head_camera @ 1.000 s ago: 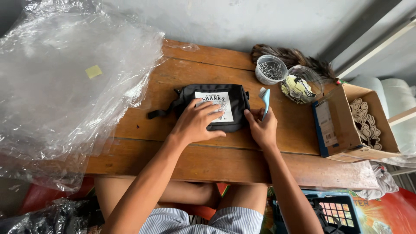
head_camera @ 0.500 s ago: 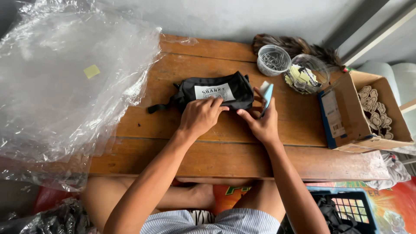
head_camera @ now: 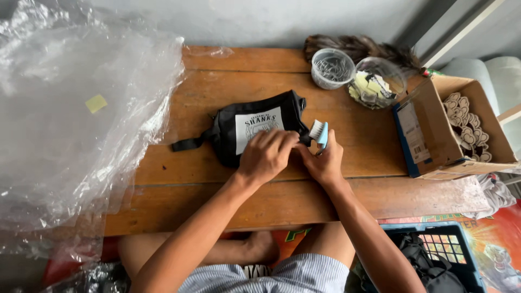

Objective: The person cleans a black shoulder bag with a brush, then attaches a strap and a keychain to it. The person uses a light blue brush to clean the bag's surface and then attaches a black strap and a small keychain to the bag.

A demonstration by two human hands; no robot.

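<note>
The black pouch [head_camera: 255, 127] lies at centre frame on the tabletop [head_camera: 217, 184]; the left hand [head_camera: 266, 154] has slid from its white label to its lower edge, fingers pinching there; the right hand [head_camera: 324, 161] grips a blue brush [head_camera: 319, 132], now brought against the pouch's right end.

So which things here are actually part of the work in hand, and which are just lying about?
In use:
black pouch, under the left hand
small blue brush, held in the right hand

Lying about:
clear plastic sheeting
cup of metal clips
clear bowl of paper tags
cardboard box of cut-out pieces
feather duster
</note>
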